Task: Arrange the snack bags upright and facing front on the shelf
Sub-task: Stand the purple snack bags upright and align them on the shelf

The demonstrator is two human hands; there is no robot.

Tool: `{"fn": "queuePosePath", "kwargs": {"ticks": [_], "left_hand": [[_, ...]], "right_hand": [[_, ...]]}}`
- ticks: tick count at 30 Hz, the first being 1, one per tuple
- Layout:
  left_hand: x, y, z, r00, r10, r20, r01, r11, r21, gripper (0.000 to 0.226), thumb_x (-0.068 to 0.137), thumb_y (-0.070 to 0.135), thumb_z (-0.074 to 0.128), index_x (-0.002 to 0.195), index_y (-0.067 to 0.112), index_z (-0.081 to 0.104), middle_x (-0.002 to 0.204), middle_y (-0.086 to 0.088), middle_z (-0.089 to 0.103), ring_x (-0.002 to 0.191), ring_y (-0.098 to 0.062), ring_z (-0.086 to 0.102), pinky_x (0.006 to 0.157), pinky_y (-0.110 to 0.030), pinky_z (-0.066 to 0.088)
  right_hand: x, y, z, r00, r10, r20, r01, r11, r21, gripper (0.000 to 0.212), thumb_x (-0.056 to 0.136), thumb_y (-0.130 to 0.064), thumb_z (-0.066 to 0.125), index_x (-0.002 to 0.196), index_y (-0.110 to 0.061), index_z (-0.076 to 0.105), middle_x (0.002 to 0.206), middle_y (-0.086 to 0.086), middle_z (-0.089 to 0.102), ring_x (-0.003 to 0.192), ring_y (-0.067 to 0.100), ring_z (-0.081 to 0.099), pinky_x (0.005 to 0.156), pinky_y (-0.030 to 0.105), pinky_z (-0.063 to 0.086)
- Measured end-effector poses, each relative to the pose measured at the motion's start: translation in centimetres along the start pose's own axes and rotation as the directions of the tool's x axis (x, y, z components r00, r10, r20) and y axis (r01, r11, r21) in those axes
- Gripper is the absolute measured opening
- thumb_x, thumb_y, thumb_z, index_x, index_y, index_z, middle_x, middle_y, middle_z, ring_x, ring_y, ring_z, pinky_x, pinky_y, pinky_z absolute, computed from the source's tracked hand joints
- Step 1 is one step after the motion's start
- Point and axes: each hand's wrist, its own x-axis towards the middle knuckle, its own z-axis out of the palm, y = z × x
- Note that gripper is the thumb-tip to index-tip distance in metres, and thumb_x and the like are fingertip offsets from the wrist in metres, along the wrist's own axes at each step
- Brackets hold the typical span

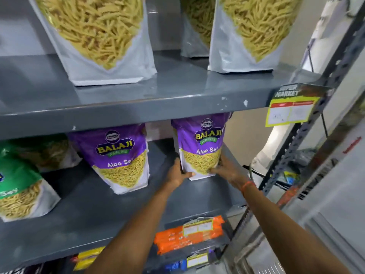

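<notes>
A purple Aloo Sev bag (199, 147) stands upright, label forward, at the right end of the grey middle shelf (110, 210). My left hand (177, 175) grips its lower left edge and my right hand (227, 171) grips its lower right edge. A second purple Aloo Sev bag (122, 157) stands upright to its left, leaning slightly. A green Sev bag (19, 186) stands at the far left, with another green bag (45, 151) behind it.
On the upper shelf (177, 89) stand white pouches of yellow sev (98, 36), (250, 32). A yellow price tag (290, 109) hangs at the right. Orange packets (187, 234) lie on the shelf below. A perforated metal upright (296, 147) borders the right side.
</notes>
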Motion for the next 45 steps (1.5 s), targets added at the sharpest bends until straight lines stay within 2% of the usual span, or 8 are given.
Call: {"fn": "queuePosePath", "kwargs": {"ticks": [6, 13, 20, 23, 29, 35, 38, 45], "left_hand": [[-6.3, -1.8, 2.7, 0.997, 0.019, 0.079, -0.017, 0.999, -0.033, 0.055, 0.073, 0.02, 0.076, 0.11, 0.004, 0.038, 0.121, -0.021, 0.06, 0.11, -0.037, 0.059, 0.092, -0.057, 0.048], [-9.6, -1.7, 4.8, 0.998, 0.069, -0.008, -0.068, 0.993, 0.101, 0.046, 0.075, 0.034, 0.073, 0.09, 0.02, 0.033, 0.097, -0.022, 0.063, 0.088, -0.037, 0.062, 0.052, -0.022, 0.04], [-10.3, -1.2, 3.8, 0.996, 0.086, 0.018, -0.087, 0.995, 0.057, 0.068, 0.07, 0.039, 0.077, 0.121, 0.014, 0.039, 0.131, -0.012, 0.056, 0.117, -0.03, 0.057, 0.091, -0.047, 0.053], [-11.7, -1.0, 2.0, 0.975, 0.197, -0.104, -0.194, 0.98, 0.043, 0.099, 0.072, 0.061, 0.062, 0.148, 0.027, 0.008, 0.158, 0.007, 0.016, 0.141, -0.01, 0.024, 0.113, -0.033, 0.029], [-13.3, -2.3, -6.3, 0.752, 0.449, -0.483, -0.382, 0.893, 0.236, 0.073, 0.086, 0.064, 0.029, 0.145, 0.035, -0.003, 0.157, 0.014, 0.001, 0.147, -0.008, 0.008, 0.121, -0.037, 0.013], [-11.4, -6.7, -16.3, 0.774, 0.149, -0.616, -0.118, 0.989, 0.091, 0.117, 0.066, 0.071, 0.056, 0.147, 0.007, 0.003, 0.159, -0.014, 0.01, 0.146, -0.024, 0.013, 0.119, -0.04, 0.015], [-9.1, -8.2, -19.1, 0.919, 0.082, -0.385, -0.141, 0.982, -0.126, 0.097, 0.068, 0.017, 0.081, 0.143, 0.003, 0.021, 0.15, -0.018, 0.035, 0.137, -0.028, 0.037, 0.112, -0.041, 0.035], [-9.6, -10.6, -18.3, 0.985, -0.026, -0.169, -0.025, 0.956, -0.291, 0.071, 0.069, 0.015, 0.076, 0.13, 0.005, 0.041, 0.131, -0.017, 0.057, 0.118, -0.032, 0.055, 0.101, -0.049, 0.046]], "right_hand": [[-5.7, 4.0, -1.9, 0.996, 0.088, 0.024, -0.087, 0.996, -0.037, 0.063, 0.075, 0.005, 0.071, 0.127, -0.015, 0.042, 0.112, -0.004, 0.061, 0.097, -0.001, 0.061, 0.072, 0.006, 0.051], [-8.8, 5.0, -2.9, 0.996, 0.092, 0.017, -0.091, 0.994, -0.06, 0.066, 0.075, -0.013, 0.076, 0.128, -0.034, 0.044, 0.123, -0.012, 0.06, 0.115, 0.004, 0.057, 0.084, 0.016, 0.05], [-10.1, 2.8, -0.7, 0.992, -0.001, -0.13, -0.013, 0.994, -0.106, 0.07, 0.083, -0.022, 0.065, 0.142, -0.022, 0.027, 0.139, -0.004, 0.046, 0.125, 0.006, 0.044, 0.095, 0.012, 0.041], [-11.8, 0.7, 3.7, 0.753, -0.346, -0.559, 0.166, 0.923, -0.347, 0.073, 0.085, -0.044, 0.051, 0.145, -0.013, 0.023, 0.151, 0.008, 0.029, 0.139, 0.008, 0.025, 0.114, 0.017, 0.019], [-8.5, -4.2, 15.1, 0.537, -0.761, -0.365, 0.511, 0.638, -0.576, 0.049, 0.095, -0.025, 0.038, 0.138, -0.003, 0.032, 0.145, 0.008, 0.034, 0.14, 0.017, 0.027, 0.118, 0.032, 0.023], [-1.5, -3.4, 21.7, 0.81, -0.516, -0.279, 0.382, 0.825, -0.416, 0.074, 0.087, -0.029, 0.059, 0.146, -0.007, 0.019, 0.154, 0.003, 0.022, 0.144, 0.01, 0.016, 0.119, 0.019, 0.012], [1.2, -1.8, 22.3, 0.972, -0.119, -0.204, 0.08, 0.978, -0.191, 0.098, 0.079, -0.028, 0.072, 0.149, -0.014, 0.005, 0.156, 0.004, 0.022, 0.142, 0.014, 0.022, 0.116, 0.031, 0.024], [1.3, 1.0, 22.4, 0.998, 0.038, -0.043, -0.044, 0.989, -0.139, 0.045, 0.088, -0.014, 0.06, 0.129, -0.019, 0.043, 0.122, 0.011, 0.061, 0.113, 0.025, 0.059, 0.101, 0.041, 0.046]]}}
